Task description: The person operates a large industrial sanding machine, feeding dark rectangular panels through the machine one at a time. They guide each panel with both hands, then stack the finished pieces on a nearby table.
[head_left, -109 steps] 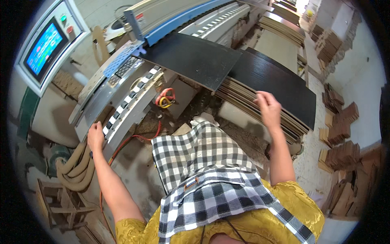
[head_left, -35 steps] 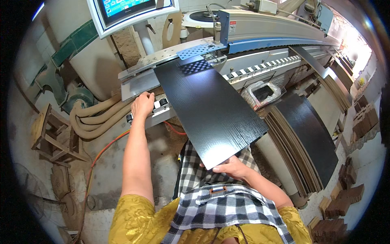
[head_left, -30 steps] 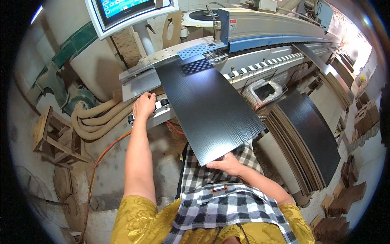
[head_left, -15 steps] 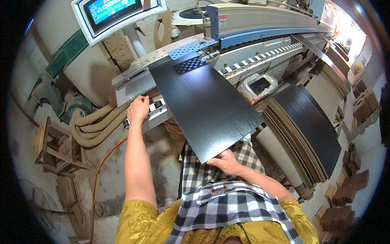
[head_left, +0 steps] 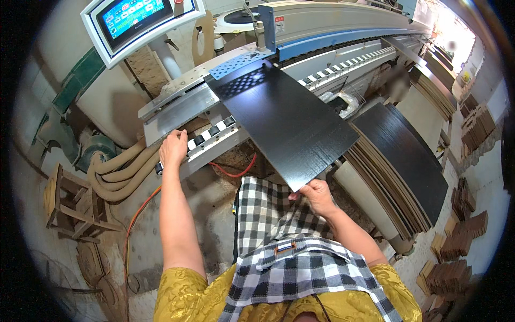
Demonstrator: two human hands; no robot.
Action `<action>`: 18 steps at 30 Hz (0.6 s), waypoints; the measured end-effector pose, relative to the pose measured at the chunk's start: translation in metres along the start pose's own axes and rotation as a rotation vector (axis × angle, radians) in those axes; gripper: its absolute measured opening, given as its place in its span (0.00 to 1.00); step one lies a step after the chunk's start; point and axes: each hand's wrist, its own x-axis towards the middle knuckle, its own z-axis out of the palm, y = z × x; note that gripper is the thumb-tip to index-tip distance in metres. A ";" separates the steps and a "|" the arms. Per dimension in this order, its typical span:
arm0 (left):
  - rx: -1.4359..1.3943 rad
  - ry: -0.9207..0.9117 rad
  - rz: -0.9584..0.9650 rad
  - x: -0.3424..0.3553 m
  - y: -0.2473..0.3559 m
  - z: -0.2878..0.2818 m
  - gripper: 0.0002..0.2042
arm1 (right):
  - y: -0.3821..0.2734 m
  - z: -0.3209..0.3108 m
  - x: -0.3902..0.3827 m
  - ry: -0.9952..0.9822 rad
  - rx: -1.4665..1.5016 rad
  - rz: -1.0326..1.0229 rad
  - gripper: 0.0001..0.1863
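Black board point(head_left: 289, 123) slants across the middle of the frame, its near corner pinched in the right hand point(head_left: 317, 197) at lower centre, its far end by a perforated blue plate point(head_left: 233, 66). Left of centre, the left hand point(head_left: 173, 148) curls at the end of a roller rail point(head_left: 210, 150); whether it grips, I cannot tell. The board hides part of that rail. Stacked boards point(head_left: 399, 155) sit at right, a screen point(head_left: 134, 19) upper left. Compared with half a second ago, more rollers point(head_left: 213, 131) show beside the left hand.
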 end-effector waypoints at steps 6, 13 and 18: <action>0.001 -0.006 -0.001 0.001 -0.002 0.002 0.19 | -0.008 -0.033 0.004 0.193 0.031 -0.065 0.17; 0.008 -0.022 0.040 0.009 -0.005 0.008 0.21 | -0.043 -0.071 0.002 0.553 0.040 -0.108 0.17; 0.030 -0.042 0.019 0.007 -0.005 0.007 0.22 | -0.087 -0.143 -0.076 0.922 -0.609 -0.366 0.14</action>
